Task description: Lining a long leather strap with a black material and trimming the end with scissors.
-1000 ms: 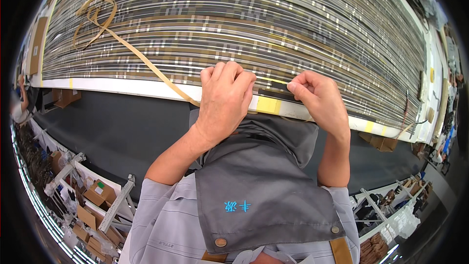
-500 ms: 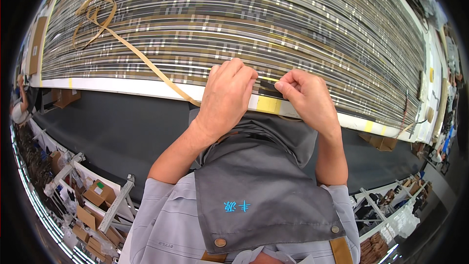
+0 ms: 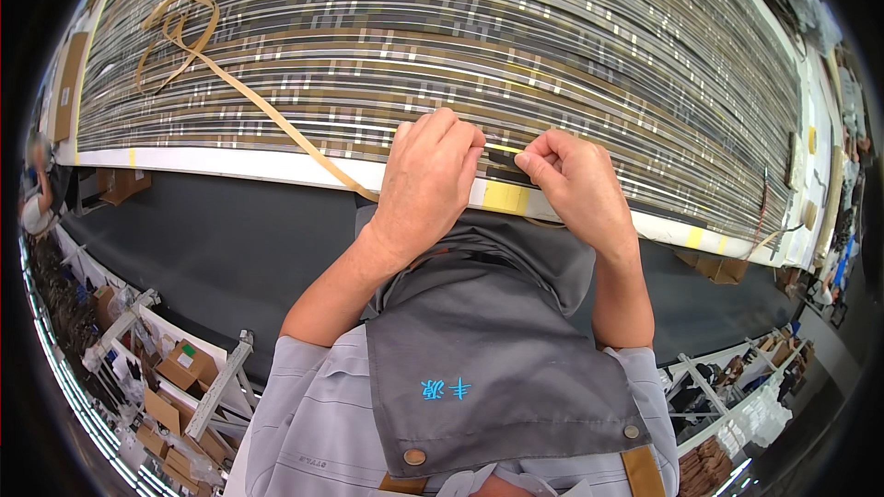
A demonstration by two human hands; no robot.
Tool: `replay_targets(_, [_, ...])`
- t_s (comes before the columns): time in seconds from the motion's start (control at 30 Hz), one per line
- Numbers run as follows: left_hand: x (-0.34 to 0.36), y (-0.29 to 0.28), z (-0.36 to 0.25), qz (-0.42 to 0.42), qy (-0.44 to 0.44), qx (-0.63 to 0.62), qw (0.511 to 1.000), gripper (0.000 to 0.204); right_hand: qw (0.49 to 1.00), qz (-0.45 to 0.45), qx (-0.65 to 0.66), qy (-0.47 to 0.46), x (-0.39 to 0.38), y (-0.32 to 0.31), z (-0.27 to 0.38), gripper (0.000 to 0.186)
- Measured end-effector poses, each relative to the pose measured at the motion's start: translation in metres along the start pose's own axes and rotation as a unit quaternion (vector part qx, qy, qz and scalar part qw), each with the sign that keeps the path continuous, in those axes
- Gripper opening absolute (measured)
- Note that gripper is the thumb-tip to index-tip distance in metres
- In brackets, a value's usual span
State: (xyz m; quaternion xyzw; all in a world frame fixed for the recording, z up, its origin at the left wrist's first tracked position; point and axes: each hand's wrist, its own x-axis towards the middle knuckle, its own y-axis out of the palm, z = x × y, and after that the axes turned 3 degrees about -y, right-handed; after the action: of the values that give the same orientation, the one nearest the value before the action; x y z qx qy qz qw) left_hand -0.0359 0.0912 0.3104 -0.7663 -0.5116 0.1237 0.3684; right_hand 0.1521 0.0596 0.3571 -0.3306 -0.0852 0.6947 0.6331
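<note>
A wide sheet of striped and checked fabric (image 3: 368,60) in grey, brown, black and white lies across the table. Along its near edge my left hand (image 3: 416,189) is closed, fingers bent down; what its tips hold is hidden behind the hand. Just to the right, my right hand (image 3: 585,189) pinches the fabric's edge between thumb and forefinger. A dark stretch of fabric with a thin yellow line shows between the two hands. One narrow tan tape (image 3: 267,110) runs from a loose tangle on the fabric at the far left down to beside my left wrist.
The table's white front rim (image 3: 239,163) carries a yellow patch (image 3: 505,196) between my hands. Below it spreads a dark surface (image 3: 221,230). Shelving with cardboard boxes (image 3: 187,364) stands behind me at left. A person (image 3: 39,193) is at the far left edge.
My right hand has shifted very slightly left, nearer my left hand. The left hand, the fabric and the tan tape look almost the same.
</note>
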Motion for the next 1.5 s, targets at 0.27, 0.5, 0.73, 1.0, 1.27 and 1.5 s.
replay_targets(0.27, [0.0,0.001,0.0,0.01,0.0,0.001,1.0,0.006,1.0,-0.001,-0.018,0.001,0.0,0.001,0.001,0.022])
replay_targets(0.5, [-0.001,-0.001,-0.002,0.013,-0.007,0.01,1.0,0.009,1.0,0.0,-0.026,0.003,0.0,0.002,0.002,0.022])
replay_targets(0.73, [0.003,0.006,-0.01,-0.019,-0.022,0.017,0.999,0.017,0.999,-0.009,-0.047,-0.007,-0.002,0.0,0.003,0.021])
replay_targets(1.0, [0.004,0.008,-0.008,-0.006,-0.045,0.031,0.998,0.02,0.992,-0.027,-0.115,-0.034,-0.017,-0.028,-0.004,0.017])
replay_targets(1.27, [0.004,0.007,-0.006,0.003,-0.046,0.031,0.998,0.018,0.996,-0.048,-0.052,0.057,-0.032,-0.058,-0.039,0.016])
replay_targets(1.5, [0.004,0.007,-0.007,0.014,-0.05,0.026,0.998,0.018,0.995,-0.065,0.0,0.078,-0.035,-0.053,-0.048,0.019])
